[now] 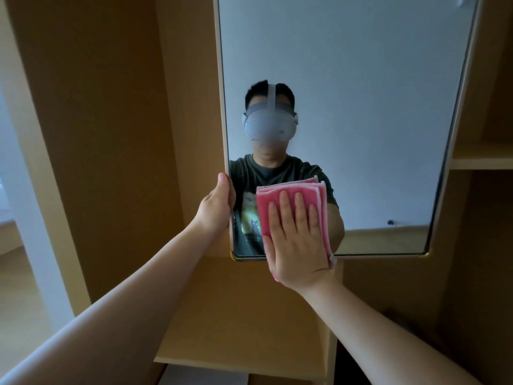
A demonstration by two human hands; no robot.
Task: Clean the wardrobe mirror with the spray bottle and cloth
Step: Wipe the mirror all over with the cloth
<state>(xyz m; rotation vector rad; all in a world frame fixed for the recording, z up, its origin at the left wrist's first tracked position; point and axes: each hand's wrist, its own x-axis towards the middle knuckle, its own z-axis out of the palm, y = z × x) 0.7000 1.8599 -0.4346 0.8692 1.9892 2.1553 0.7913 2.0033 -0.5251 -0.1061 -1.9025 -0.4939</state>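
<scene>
Right grip point(297, 245): flat, fingers straight, nothing clasped, pressing the cloth point(266, 197) onto the mirror point(361, 107) glass. Cloth: pink, folded, just above the mirror's bottom-left corner, with its lower end overhanging the bottom rim. Left grip point(215, 209): you clasp the mirror's left edge, thumb up along the frame, level with the cloth. Your reflection fills the mirror's lower left. Wardrobe panel point(111, 134) left of the mirror; shelf point(483, 159) to its right.

The mirror point(347, 107) sits in the middle of the wardrobe point(111, 134). The left hand point(218, 209) holds its left edge, low down. Just right of it, the cloth point(288, 187) lies on the glass, under the right hand point(297, 243). A shelf point(480, 159) is right of the mirror.
</scene>
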